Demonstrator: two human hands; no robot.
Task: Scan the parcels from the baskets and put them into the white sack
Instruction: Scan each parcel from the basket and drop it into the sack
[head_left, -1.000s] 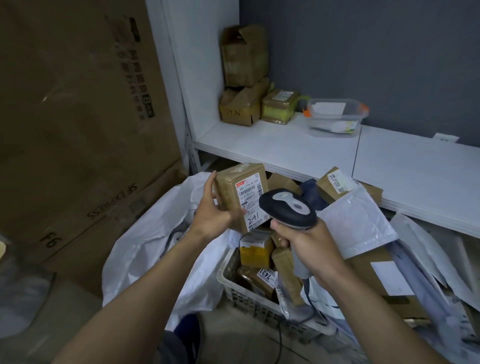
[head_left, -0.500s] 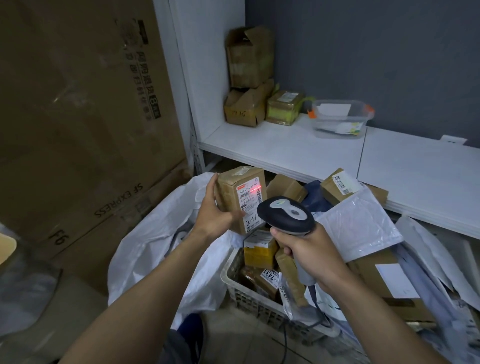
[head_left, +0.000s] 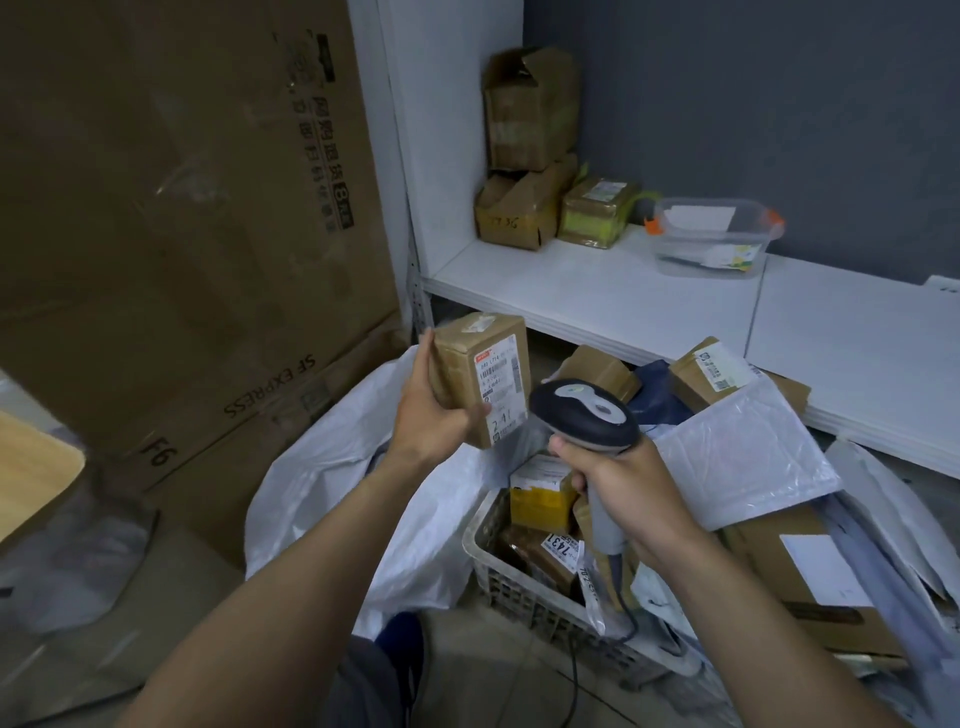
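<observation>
Head view. Holds a small brown parcel (head_left: 480, 379) upright in the left hand (head_left: 428, 415), thumb across the lower front beside the white label (head_left: 496, 387), fingers wrapped round the far side and mostly out of sight. Reaches in with the left forearm from the bottom edge, wrist bent back, keeping the parcel raised over the rumpled top of the white sack (head_left: 332, 483), up and left of the basket (head_left: 511, 582).

Grips a handheld scanner (head_left: 584, 415) in the right hand (head_left: 628, 493), fingers curled tight round the grey handle, dark head tilted toward the label and just beside the parcel's lower right corner. Cannot tell whether a finger presses the trigger: hidden under the head. Trails a dark cable (head_left: 574, 670) down past the basket's near rim toward the bottom edge.

Shows further parcels (head_left: 540, 499) piled in the basket, one yellow-taped, one marked 7431, partly covered by the right hand and wrist. Shows handwritten "2-41" at the foot of the held label; printed lines too small to read. Cuts off both arms at the bottom edge. Hides the sack's inside behind the left forearm and its own folds.
</observation>
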